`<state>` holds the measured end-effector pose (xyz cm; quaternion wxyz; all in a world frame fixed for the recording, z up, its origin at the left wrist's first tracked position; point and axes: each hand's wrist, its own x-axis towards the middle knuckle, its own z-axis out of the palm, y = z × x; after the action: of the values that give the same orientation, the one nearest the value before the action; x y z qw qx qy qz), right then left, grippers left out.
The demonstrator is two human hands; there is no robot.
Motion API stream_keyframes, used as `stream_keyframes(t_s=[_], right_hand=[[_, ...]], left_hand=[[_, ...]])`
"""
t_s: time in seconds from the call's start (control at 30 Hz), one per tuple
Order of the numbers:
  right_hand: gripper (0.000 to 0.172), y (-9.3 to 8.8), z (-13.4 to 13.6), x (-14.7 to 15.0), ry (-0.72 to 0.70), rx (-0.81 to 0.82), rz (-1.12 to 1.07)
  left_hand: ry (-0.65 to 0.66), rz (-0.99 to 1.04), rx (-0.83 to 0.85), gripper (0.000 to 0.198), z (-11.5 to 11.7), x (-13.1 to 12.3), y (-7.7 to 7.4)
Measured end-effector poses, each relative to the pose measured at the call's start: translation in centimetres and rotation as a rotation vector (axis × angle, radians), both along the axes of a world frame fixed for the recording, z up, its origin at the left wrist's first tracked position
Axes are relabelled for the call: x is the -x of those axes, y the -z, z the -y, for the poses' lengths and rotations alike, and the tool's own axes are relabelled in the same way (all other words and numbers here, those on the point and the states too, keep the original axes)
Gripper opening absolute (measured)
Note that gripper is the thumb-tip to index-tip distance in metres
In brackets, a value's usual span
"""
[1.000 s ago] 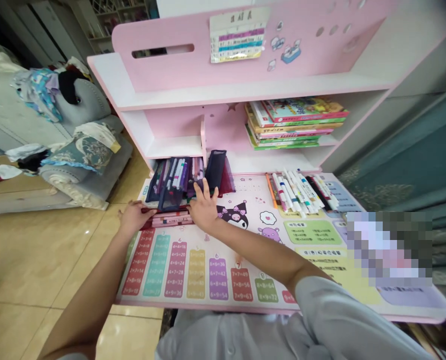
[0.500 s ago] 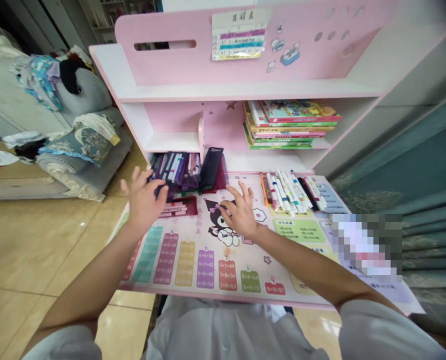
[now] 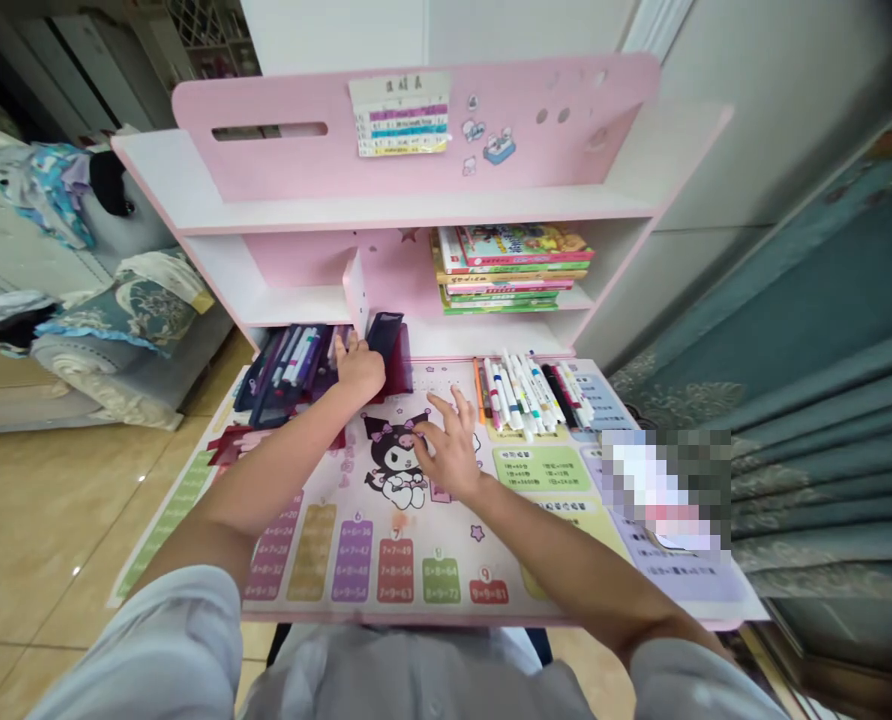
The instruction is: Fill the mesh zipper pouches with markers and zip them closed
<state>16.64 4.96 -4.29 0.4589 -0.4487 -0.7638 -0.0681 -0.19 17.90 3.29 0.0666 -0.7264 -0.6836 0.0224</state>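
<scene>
Room: tiled floor (image 3: pixel 41 520), beige and glossy, on my left; a grey sofa (image 3: pixel 108 350) beyond it, heaped with cloth; teal curtain (image 3: pixel 813 450) hanging on my right, folds running across the view.

Desk: pink-and-white laminate desk (image 3: pixel 416 130) with a hutch and a slotted back panel. A paper chart (image 3: pixel 399 115) is stuck to the panel. A stack of children's books (image 3: pixel 510 270) lies flat on the shelf, right of a short upright divider (image 3: pixel 354 290). A printed desk mat (image 3: pixel 371 560) with multiplication tables covers the top. A pixelated patch hides part of the right side.

Arms: both reach forward from pale grey sleeves, angling inward toward the back of the desk.

Left hand (image 3: pixel 360 368): at the back edge of the mat, pressed against the pouches; fingertips hidden, so I cannot tell whether it is gripping.

Right hand (image 3: pixel 450 445): open, fingers spread, just over the cartoon print (image 3: pixel 393 465); holding nothing.

Hands: apart, close to each other.

Pouches: soft mesh pencil pouches (image 3: pixel 281 370) in a row along the back edge, beside my left hand, the dark one (image 3: pixel 384 340) standing upright.

Pens: loose marker pens (image 3: pixel 525 395) lying in a bunch, back right of the mat.
</scene>
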Motion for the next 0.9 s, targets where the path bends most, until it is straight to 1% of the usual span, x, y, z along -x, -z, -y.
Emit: stream_keyframes(t_s=[0.1,0.23,0.33,0.43,0.53,0.67,0.73,0.9], right_hand=[[0.009,-0.1,-0.1,-0.2,0.005,-0.017,-0.016],[0.009,-0.1,0.0,-0.1,-0.013,-0.023,-0.008],[0.009,-0.1,0.1,0.0,-0.025,-0.018,-0.009],[0.009,-0.1,0.1,0.0,-0.024,-0.004,-0.014],[0.009,0.0,0.0,-0.1,-0.021,0.016,-0.013],[0.01,0.2,-0.1,-0.1,-0.023,0.007,-0.022],[0.01,0.3,-0.2,0.0,-0.021,-0.004,-0.021],[0.011,0.4,-0.3,-0.1,0.001,0.011,-0.014]], left_hand=[[-0.06,-0.04,0.027,0.044,-1.2,-0.3,1.1],[-0.111,-0.075,0.063,0.048,-2.0,-0.4,2.2],[-0.141,-0.093,0.085,0.053,-2.3,-0.5,2.7],[-0.17,-0.099,0.092,0.055,-2.4,-0.7,3.0],[-0.18,-0.09,0.076,0.059,-2.2,-0.7,2.9],[-0.167,-0.069,0.027,0.067,-1.6,-0.8,2.3],[-0.145,-0.045,-0.02,0.062,-1.3,-0.8,2.0],[-0.087,0.092,-0.124,0.041,-0.4,-0.7,1.1]])
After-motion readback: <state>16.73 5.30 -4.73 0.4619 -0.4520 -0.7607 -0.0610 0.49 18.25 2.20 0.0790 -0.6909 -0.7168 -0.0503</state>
